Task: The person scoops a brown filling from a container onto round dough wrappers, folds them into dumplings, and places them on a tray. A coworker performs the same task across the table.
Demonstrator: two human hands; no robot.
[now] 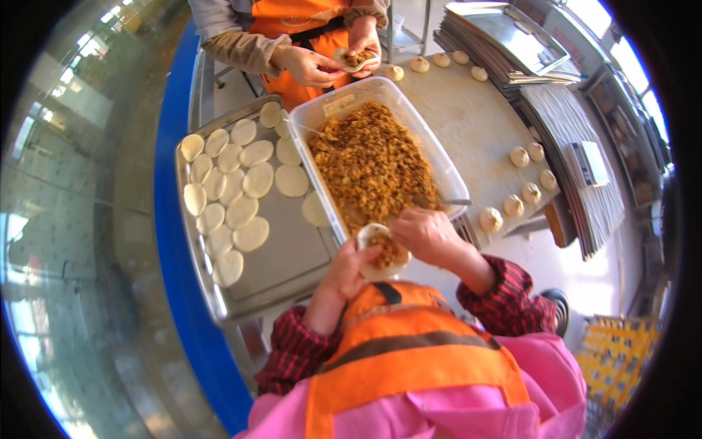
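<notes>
A round dough wrapper (368,270) rests in my left hand (346,269), with my thumb over its brown minced filling (385,248). The fingertips of my right hand (426,235) are bent in at the wrapper's right rim and appear to pinch it. Just beyond both hands stands a clear plastic tub (439,156) holding a large heap of the same filling (373,164). A metal utensil handle (458,202) sticks out over the tub's right rim, close to my right hand; its other end is hidden or blurred.
Left of the tub, a metal tray (279,241) carries several flat dough rounds (251,233). Pleated buns (491,219) stand along the edges of a board (455,110) at the right. Beyond are stacked trays (504,38) and a white scale (589,163). Opposite, a co-worker's hands (312,68) hold another filled wrapper (356,59).
</notes>
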